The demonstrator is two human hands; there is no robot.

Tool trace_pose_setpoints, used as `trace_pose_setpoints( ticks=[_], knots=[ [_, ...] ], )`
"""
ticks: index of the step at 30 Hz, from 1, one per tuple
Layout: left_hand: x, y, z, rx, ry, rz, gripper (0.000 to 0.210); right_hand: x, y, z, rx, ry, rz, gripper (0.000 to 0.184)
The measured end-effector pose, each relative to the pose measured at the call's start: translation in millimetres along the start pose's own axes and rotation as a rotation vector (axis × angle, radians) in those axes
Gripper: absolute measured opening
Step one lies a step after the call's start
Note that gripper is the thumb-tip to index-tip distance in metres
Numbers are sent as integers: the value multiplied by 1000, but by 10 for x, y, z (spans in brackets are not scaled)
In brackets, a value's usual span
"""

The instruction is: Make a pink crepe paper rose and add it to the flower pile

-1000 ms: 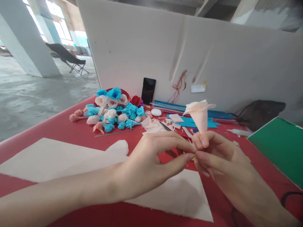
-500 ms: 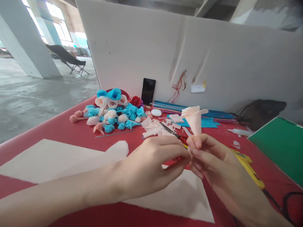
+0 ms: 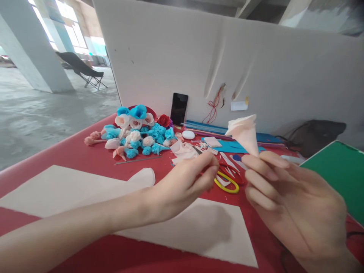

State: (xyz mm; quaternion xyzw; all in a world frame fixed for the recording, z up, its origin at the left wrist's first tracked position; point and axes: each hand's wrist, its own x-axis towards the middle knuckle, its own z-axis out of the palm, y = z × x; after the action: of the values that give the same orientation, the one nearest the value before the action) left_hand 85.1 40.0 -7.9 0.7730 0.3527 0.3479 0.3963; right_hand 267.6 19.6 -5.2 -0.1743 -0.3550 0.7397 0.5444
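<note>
My right hand point(image 3: 287, 197) pinches the narrow lower end of a pale pink crepe-paper flower point(image 3: 243, 133), its ruffled mouth pointing up and tilted left. Apart from it, my left hand point(image 3: 184, 182) is closed over the table, fingers curled together; whether anything is between them is hidden. Below my left hand lies a cream paper sheet point(image 3: 204, 235). Between the hands, scissors point(image 3: 229, 184) with red and yellow handles rest on the table, their blades partly covered by my left hand. Cut paper petals point(image 3: 145, 177) lie on another cream sheet point(image 3: 71, 189) at the left.
Blue, white and pink paper flowers point(image 3: 148, 140) are heaped at the back. A black phone point(image 3: 179, 109) leans on the white partition point(image 3: 159, 57). Paper scraps point(image 3: 182, 149) and blue sheets point(image 3: 233, 146) lie near it. A green board point(image 3: 338, 178) stands at right on the red table point(image 3: 85, 159).
My hands have moved apart. The right has gone right with the flower, turning its back more toward me; the left has drawn slightly left and curled up, uncovering the scissor handles.
</note>
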Motion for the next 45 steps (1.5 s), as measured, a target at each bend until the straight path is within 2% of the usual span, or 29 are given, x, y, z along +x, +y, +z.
trace_pose_setpoints(
  ticks=[7, 9, 11, 13, 14, 16, 19, 22, 24, 26, 28, 32, 38, 45],
  knots=[
    [20, -56, 19, -81, -45, -99, 32, -38, -79, 6, 70, 19, -43, 22],
    [39, -92, 16, -102, -35, -117, 29, -73, -102, -28, 117, -29, 7, 25],
    [64, -139, 7, -133, -26, -137, 19, -101, -118, -84, 186, -143, 75, 32],
    [88, -180, -7, -172, -5, -159, 10, -110, -127, -130, 271, -243, 78, 43],
    [99, -191, -13, -195, 14, -170, 9, -107, -128, -138, 303, -268, 70, 43],
    [115, -186, -12, -253, 48, -189, 9, -96, -129, -121, 319, -267, 67, 32],
    [134, -108, 35, -378, 31, -198, 9, -97, -135, -49, 202, -132, 155, 26],
    [164, 6, 118, -668, -76, -225, 7, -123, -142, -8, 28, 38, 187, 36],
    [189, 67, 163, -847, -136, -254, 5, -130, -136, -13, -55, 14, 169, 43],
    [211, 99, 188, -911, -170, -275, 6, -115, -116, -32, -120, -97, 143, 45],
    [227, 101, 196, -918, -184, -284, 8, -82, -84, -53, -179, -162, 98, 42],
    [241, 73, 194, -908, -179, -287, 9, -3, -35, -90, -236, -135, 3, 36],
    [215, 51, 168, -807, -118, -251, 12, 64, -93, -152, -71, -129, -13, 35],
    [216, -53, 84, -588, -37, -194, 7, 59, -143, -149, -2, -96, -44, 38]
  ],
)
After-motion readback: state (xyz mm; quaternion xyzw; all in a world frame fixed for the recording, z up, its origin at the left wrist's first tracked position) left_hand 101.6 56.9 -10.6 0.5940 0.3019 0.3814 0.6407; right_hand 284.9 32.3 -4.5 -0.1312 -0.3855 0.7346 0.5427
